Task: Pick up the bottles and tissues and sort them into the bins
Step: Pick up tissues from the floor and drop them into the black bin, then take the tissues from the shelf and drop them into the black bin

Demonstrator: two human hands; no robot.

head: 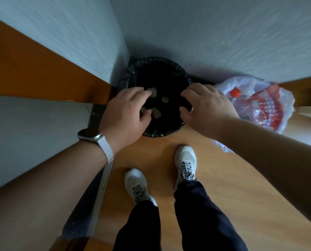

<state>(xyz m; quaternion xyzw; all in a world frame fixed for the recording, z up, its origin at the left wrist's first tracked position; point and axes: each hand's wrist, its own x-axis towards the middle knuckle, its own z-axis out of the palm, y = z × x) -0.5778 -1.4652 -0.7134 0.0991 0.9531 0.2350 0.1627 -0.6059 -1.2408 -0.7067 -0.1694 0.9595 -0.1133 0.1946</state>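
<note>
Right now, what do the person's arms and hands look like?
Both forearms are bare: no sleeves, no gloves. The left hand has a watch at its wrist: dark rounded face, silver case, white strap. The right hand wears nothing visible.

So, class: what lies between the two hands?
In the head view, the black-lined bin, crumpled tissues inside, shows between the left hand and right hand.

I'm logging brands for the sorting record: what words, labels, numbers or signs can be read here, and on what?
No text can be read.
The plastic bag: red print, too blurred to read.
The bottle in it, red cap: no legible label.
The watch: dark face, nothing shown.
</note>
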